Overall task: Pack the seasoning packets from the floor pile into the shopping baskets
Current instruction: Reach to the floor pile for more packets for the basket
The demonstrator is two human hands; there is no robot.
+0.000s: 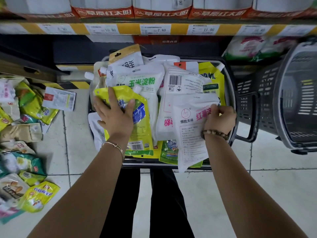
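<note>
In the heaped basket (147, 164), the left hand (116, 115) presses flat on a yellow pouch (139, 124), likely settling it; the right hand (221, 120) pinches a white packet (190, 134), probably to tuck it in.

Bright, even overhead light, soft shadows, wide-angle bending at the edges, motion blur at left and right.
</note>
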